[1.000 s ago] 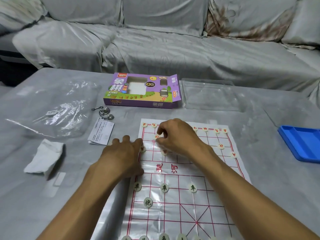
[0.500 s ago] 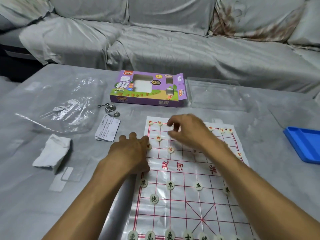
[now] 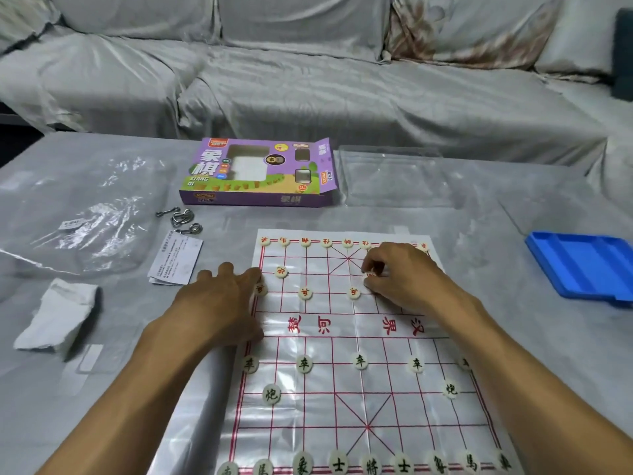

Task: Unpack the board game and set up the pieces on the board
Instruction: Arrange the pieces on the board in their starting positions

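Xiangqi pieces being set on a paper board (image 3: 359,389) on the tabletop.

A red-marked piece (image 3: 370,274) is pinched in the right hand (image 3: 400,275) grip — the left hand (image 3: 219,303) is spread flat on the board's left edge.

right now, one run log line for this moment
stage: placing red pieces | left hand: flat on board edge | right hand: pinching red piece | box: open

A single head-worn camera looks forward and down from close above the table (image 3: 445,221). The board (image 3: 356,389) fills the lower centre of the frame, both forearms enter from the bottom edge, and the sofa (image 3: 308,80) spans the top.
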Motion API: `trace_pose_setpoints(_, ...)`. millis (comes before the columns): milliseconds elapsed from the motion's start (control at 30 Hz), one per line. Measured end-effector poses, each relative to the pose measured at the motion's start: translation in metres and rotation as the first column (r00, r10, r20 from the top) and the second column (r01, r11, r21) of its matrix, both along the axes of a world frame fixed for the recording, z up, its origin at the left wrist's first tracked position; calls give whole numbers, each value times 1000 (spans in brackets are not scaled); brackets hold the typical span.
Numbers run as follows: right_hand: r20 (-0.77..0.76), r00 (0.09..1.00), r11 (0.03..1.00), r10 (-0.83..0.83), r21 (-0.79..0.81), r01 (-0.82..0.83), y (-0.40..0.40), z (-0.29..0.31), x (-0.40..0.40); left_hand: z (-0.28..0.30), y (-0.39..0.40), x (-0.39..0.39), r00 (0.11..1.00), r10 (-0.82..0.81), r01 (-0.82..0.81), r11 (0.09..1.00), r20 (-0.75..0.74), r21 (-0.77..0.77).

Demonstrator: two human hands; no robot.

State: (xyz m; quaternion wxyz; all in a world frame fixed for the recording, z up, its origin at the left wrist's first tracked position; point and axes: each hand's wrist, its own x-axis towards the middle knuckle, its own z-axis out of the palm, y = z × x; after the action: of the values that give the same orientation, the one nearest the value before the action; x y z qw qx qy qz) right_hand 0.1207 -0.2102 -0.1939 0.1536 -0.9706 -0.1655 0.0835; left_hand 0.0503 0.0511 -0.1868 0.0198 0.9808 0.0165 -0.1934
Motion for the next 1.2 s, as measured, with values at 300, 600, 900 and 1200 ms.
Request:
trace_pose_setpoints(300,67,996,998,-64,-20,66,-12,-6,-7,2,2,-3,1000,-6,6,1000,-3,-12)
trace_pose_setpoints(600,21,998,998,-53,-27,53,-14,0,-11,1,2,-3,1000,-4,5,1000,3,-24)
trace_pose_setpoints(900,53,988,989,-143,32,141,-44,30,-30,1,3,-2,1000,-1,0,1000,-18,-14)
trace_pose_setpoints(1200,48,996,996,-80,-34,82,-36,8,-29,3,1,-3,1000,2,-2,1000,-22,-3)
